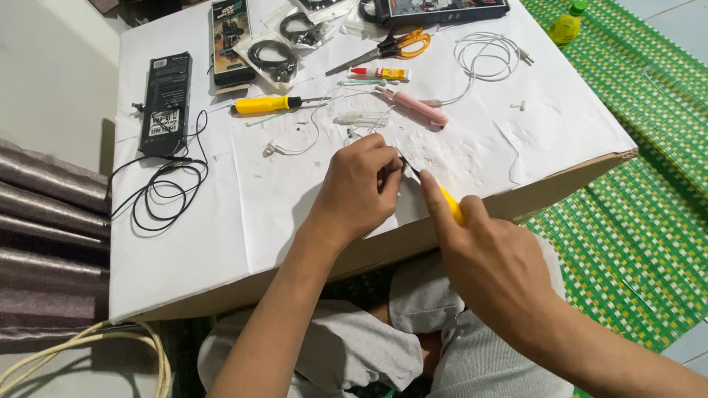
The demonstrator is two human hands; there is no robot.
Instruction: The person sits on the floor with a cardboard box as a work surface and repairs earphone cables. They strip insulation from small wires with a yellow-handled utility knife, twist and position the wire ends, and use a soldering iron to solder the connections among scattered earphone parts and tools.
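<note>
- Over the near edge of the white-covered table (221, 243), our left hand (359, 188) is curled shut, pinching something too small to make out.
- Our right hand (487, 258) grips a yellow-handled tool (450, 205), its dark tip touching the left fingers (389, 171).
- Farther back lie a yellow screwdriver (269, 104), orange scissors (391, 48), a pink tool (417, 107) and a black cable (162, 188).

The knife (448, 203) has a yellow handle and a thin dark blade; it lies slanted, tip up-left, near the front edge of the white board (221, 221). The small part at its tip is hidden, pinched just left of the blade over the board.
</note>
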